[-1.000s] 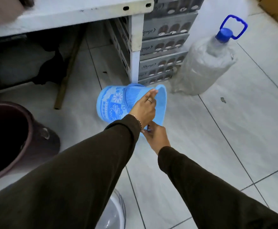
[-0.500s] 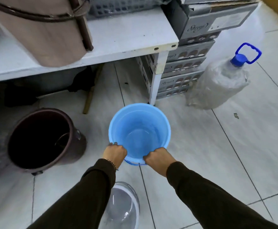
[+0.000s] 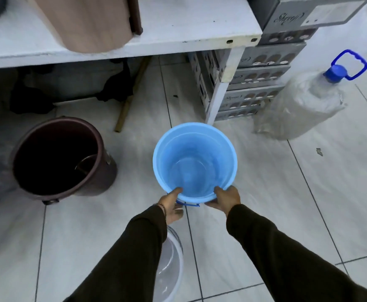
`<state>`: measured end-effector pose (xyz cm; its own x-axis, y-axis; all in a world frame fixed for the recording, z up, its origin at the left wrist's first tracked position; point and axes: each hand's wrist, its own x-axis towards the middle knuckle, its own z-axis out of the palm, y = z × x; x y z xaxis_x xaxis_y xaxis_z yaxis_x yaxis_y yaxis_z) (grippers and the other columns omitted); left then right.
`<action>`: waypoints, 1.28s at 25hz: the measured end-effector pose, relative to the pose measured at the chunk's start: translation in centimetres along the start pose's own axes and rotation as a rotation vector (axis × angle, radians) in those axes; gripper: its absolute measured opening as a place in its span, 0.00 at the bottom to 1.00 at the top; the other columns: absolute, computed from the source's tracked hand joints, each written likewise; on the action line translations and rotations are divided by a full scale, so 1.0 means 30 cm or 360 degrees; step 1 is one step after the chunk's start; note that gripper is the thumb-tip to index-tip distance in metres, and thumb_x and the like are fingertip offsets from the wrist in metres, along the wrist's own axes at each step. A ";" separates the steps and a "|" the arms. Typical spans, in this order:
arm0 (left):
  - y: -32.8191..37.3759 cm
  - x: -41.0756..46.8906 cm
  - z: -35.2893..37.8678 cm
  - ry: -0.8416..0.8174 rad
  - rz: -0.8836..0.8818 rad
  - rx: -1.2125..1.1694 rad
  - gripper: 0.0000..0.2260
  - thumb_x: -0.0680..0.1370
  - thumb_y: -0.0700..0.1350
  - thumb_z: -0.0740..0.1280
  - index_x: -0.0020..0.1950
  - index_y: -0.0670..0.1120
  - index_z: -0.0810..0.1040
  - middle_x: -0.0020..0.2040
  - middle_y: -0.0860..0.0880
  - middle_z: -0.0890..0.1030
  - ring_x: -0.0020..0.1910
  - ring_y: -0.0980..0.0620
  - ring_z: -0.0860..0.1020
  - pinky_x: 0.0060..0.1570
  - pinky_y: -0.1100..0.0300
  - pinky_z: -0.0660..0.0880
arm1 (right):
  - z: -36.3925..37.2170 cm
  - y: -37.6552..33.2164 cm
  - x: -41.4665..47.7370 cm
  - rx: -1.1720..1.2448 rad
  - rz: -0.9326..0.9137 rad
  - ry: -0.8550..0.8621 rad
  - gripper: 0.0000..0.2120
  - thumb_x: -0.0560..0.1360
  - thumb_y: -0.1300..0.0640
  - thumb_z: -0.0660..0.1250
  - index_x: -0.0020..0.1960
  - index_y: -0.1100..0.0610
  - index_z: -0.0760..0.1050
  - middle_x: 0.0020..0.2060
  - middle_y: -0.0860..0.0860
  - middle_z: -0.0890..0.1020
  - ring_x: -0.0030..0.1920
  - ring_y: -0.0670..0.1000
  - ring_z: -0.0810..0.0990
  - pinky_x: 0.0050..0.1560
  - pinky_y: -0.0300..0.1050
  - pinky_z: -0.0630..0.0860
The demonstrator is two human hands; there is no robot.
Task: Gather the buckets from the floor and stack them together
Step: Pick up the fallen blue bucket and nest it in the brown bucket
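Since half a second back, both hands have slid from a fist-over-the-rim grip to a looser one: the left hand [image 3: 171,209] now has its thumb hooked inside the near rim of the blue bucket [image 3: 194,162] with the palm turned up underneath, and the right hand [image 3: 225,198] cups the near wall the same way, thumb over the lip. So each hand is closed on that bucket, just not clenched. A second ago it was tipped on its side; now it's upright, mouth up, held out in front. Can't tell if its base touches the floor or hangs just above.

Closest in, right under the left sleeve, sits a clear bucket [image 3: 171,264], partly hidden. Out left of the left hand stands the dark brown bucket [image 3: 58,158], upright, well apart from the blue one. Beyond the hands is the white tabletop [image 3: 178,25] with its leg, grey boxes [image 3: 254,83] stacked past the right hand, and a big wrapped water bottle [image 3: 304,107] further right.

My read: blue one is righted and ready to nest, probably into the brown bucket since that's wider. Two still loose on the floor, so nothing's stacked yet.
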<state>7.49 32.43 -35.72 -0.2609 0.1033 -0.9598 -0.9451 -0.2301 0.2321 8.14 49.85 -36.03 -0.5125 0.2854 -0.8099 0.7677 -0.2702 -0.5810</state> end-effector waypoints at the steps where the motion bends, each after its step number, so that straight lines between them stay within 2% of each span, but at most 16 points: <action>1: -0.016 0.011 0.014 0.0009 0.0034 -0.0132 0.17 0.77 0.48 0.67 0.63 0.40 0.70 0.52 0.39 0.74 0.46 0.43 0.76 0.50 0.52 0.74 | 0.005 -0.005 -0.006 0.0082 -0.0006 -0.0006 0.15 0.76 0.67 0.61 0.62 0.62 0.70 0.62 0.64 0.77 0.53 0.67 0.81 0.36 0.55 0.84; 2: -0.032 0.012 0.016 0.0076 0.0098 -0.0262 0.12 0.77 0.42 0.67 0.58 0.40 0.71 0.46 0.40 0.75 0.39 0.45 0.76 0.43 0.53 0.75 | 0.004 -0.009 -0.023 0.0055 -0.0056 0.0013 0.15 0.76 0.68 0.59 0.62 0.62 0.71 0.60 0.63 0.78 0.51 0.66 0.82 0.35 0.55 0.84; 4: -0.057 -0.029 -0.012 0.0245 0.0287 -0.0523 0.11 0.73 0.37 0.70 0.54 0.40 0.75 0.42 0.42 0.77 0.37 0.45 0.77 0.38 0.56 0.77 | -0.016 -0.012 -0.099 0.0022 -0.0199 0.0004 0.18 0.76 0.68 0.58 0.64 0.60 0.70 0.59 0.60 0.79 0.52 0.64 0.82 0.38 0.56 0.84; 8: -0.042 -0.249 -0.148 0.0544 0.0883 -0.0712 0.19 0.70 0.36 0.76 0.59 0.41 0.78 0.49 0.43 0.84 0.43 0.44 0.82 0.36 0.56 0.81 | -0.030 -0.050 -0.325 -0.0200 -0.0519 -0.0100 0.17 0.78 0.66 0.59 0.66 0.54 0.68 0.59 0.54 0.77 0.54 0.56 0.81 0.38 0.46 0.84; 10: -0.034 -0.407 -0.226 0.0655 0.1072 -0.0705 0.18 0.70 0.36 0.76 0.59 0.42 0.78 0.49 0.43 0.84 0.43 0.46 0.84 0.36 0.56 0.83 | 0.027 -0.082 -0.454 -0.0338 -0.0696 -0.0160 0.16 0.79 0.64 0.60 0.66 0.54 0.68 0.58 0.51 0.78 0.55 0.53 0.81 0.41 0.45 0.84; 14: -0.047 -0.656 -0.404 0.0930 0.1254 -0.0965 0.16 0.71 0.37 0.75 0.57 0.40 0.78 0.45 0.44 0.83 0.40 0.49 0.82 0.29 0.65 0.81 | 0.247 -0.140 -0.676 -0.0620 -0.0978 -0.0269 0.13 0.79 0.61 0.61 0.61 0.49 0.69 0.50 0.44 0.80 0.50 0.50 0.82 0.50 0.55 0.84; 16: -0.037 -0.716 -0.514 0.1024 0.1309 -0.1145 0.14 0.72 0.36 0.75 0.55 0.40 0.78 0.42 0.48 0.83 0.41 0.47 0.81 0.27 0.65 0.80 | 0.394 -0.151 -0.739 -0.0720 -0.1058 -0.0326 0.13 0.79 0.61 0.62 0.62 0.51 0.70 0.49 0.45 0.81 0.49 0.49 0.82 0.53 0.58 0.82; 17: -0.027 -0.736 -0.571 0.1062 0.1328 -0.1208 0.12 0.72 0.36 0.75 0.53 0.43 0.79 0.39 0.51 0.84 0.41 0.46 0.82 0.26 0.64 0.80 | 0.470 -0.154 -0.764 -0.0772 -0.1093 -0.0362 0.14 0.79 0.61 0.62 0.64 0.52 0.69 0.49 0.47 0.82 0.49 0.50 0.82 0.54 0.57 0.81; 19: 0.015 -0.763 -0.703 0.1090 0.1332 -0.1294 0.11 0.72 0.36 0.75 0.50 0.45 0.79 0.38 0.53 0.84 0.41 0.46 0.82 0.26 0.63 0.81 | 0.632 -0.158 -0.807 -0.0840 -0.1101 -0.0427 0.16 0.79 0.62 0.61 0.66 0.55 0.69 0.48 0.47 0.80 0.48 0.50 0.81 0.55 0.52 0.80; 20: 0.037 -0.764 -0.771 0.1087 0.1304 -0.1303 0.12 0.72 0.37 0.75 0.53 0.43 0.79 0.40 0.51 0.83 0.41 0.46 0.82 0.27 0.62 0.81 | 0.705 -0.154 -0.819 -0.0852 -0.1063 -0.0455 0.16 0.79 0.63 0.61 0.66 0.55 0.69 0.48 0.47 0.79 0.48 0.50 0.80 0.56 0.51 0.80; 22: 0.088 -0.737 -0.893 0.1044 0.1217 -0.1296 0.18 0.71 0.38 0.76 0.59 0.39 0.77 0.45 0.48 0.83 0.43 0.46 0.82 0.30 0.59 0.83 | 0.834 -0.146 -0.809 -0.0872 -0.0987 -0.0488 0.15 0.78 0.64 0.61 0.63 0.53 0.69 0.46 0.46 0.78 0.49 0.52 0.80 0.55 0.55 0.81; 25: 0.163 -0.664 -1.056 0.0858 0.1060 -0.1162 0.18 0.73 0.39 0.74 0.61 0.37 0.75 0.50 0.41 0.83 0.43 0.44 0.83 0.35 0.52 0.84 | 0.977 -0.107 -0.744 -0.0814 -0.0934 -0.0402 0.15 0.75 0.65 0.65 0.58 0.51 0.71 0.44 0.46 0.79 0.48 0.57 0.83 0.48 0.63 0.83; 27: 0.189 -0.588 -1.138 0.0788 0.0932 -0.1034 0.14 0.74 0.36 0.72 0.58 0.38 0.75 0.47 0.40 0.82 0.37 0.45 0.82 0.33 0.52 0.83 | 1.034 -0.075 -0.679 -0.0765 -0.0809 -0.0329 0.16 0.73 0.68 0.68 0.57 0.54 0.71 0.44 0.47 0.79 0.48 0.59 0.83 0.45 0.65 0.83; 29: 0.199 -0.502 -1.204 0.0803 0.0776 -0.0922 0.12 0.73 0.34 0.73 0.54 0.41 0.74 0.51 0.37 0.82 0.39 0.41 0.82 0.30 0.54 0.82 | 1.076 -0.029 -0.602 -0.0829 -0.0668 -0.0284 0.16 0.71 0.68 0.71 0.52 0.53 0.72 0.44 0.51 0.80 0.48 0.61 0.82 0.45 0.66 0.82; 31: 0.191 -0.425 -1.249 0.0927 0.0640 -0.0713 0.12 0.72 0.36 0.75 0.49 0.43 0.73 0.53 0.36 0.84 0.38 0.43 0.81 0.33 0.54 0.81 | 1.099 0.037 -0.516 -0.0969 -0.0582 -0.0221 0.16 0.68 0.66 0.74 0.47 0.50 0.72 0.49 0.57 0.82 0.49 0.62 0.83 0.48 0.65 0.82; 32: 0.178 -0.395 -1.267 0.1010 0.0565 -0.0551 0.13 0.71 0.38 0.75 0.49 0.43 0.74 0.50 0.37 0.85 0.34 0.45 0.82 0.34 0.56 0.81 | 1.099 0.081 -0.468 -0.1033 -0.0518 -0.0197 0.16 0.67 0.65 0.75 0.47 0.50 0.73 0.51 0.58 0.83 0.49 0.62 0.83 0.49 0.64 0.82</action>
<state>13.01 -6.80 -29.09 -0.2740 -0.5781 -0.7686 -0.6849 -0.4438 0.5779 4.51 14.89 -28.73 -0.7635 0.1423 -0.6299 0.6228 0.4200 -0.6600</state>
